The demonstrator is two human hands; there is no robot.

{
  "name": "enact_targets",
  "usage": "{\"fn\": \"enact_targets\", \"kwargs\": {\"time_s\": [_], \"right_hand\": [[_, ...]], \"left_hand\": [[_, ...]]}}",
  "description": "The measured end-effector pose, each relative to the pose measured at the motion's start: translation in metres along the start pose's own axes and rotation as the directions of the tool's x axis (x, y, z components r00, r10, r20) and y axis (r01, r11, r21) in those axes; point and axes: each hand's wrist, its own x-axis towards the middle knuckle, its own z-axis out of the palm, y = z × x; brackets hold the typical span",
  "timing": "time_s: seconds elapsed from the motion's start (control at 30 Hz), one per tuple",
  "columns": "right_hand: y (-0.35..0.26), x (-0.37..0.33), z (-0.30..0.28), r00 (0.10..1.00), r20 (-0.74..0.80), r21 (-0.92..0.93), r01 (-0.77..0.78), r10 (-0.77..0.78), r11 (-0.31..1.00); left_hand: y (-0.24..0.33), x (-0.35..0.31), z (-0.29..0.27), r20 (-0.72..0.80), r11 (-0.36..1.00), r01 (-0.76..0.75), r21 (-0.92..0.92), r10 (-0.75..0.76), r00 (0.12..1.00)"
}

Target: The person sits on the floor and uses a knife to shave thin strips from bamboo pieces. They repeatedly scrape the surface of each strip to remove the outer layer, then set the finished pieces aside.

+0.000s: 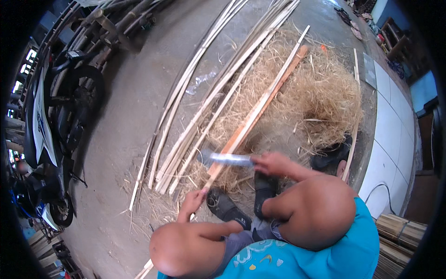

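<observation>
Near my left shin, my left hand is closed around the near end of a long pale bamboo strip. The strip slants up and away to the far right, lying along an orange-brown wooden board. My right hand grips a knife by its handle. Its broad blade, smeared by motion, points left across the strip and the near part of the board. Whether the edge touches the wood I cannot tell. Thin curled shavings pile up around the board.
Several long bamboo strips lie on the concrete floor left of the board. A motorcycle stands at the far left. White tiles edge the right side. Bundled slats sit behind my right knee. My dark shoes flank the work.
</observation>
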Motion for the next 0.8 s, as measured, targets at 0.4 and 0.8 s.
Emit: {"fn": "enact_targets", "kwargs": {"time_s": [0.4,0.8], "right_hand": [[0.079,0.022,-0.020,0.944,-0.255,0.148,-0.175,0.209,0.973],[-0.027,-0.030,0.034,0.991,-0.093,0.109,0.105,-0.095,0.988]], "left_hand": [[-0.046,-0.038,-0.028,-0.027,0.996,0.053,0.073,-0.051,0.998],[0.030,0.019,0.015,-0.549,0.985,-0.162,-0.061,0.102,0.830]]}}
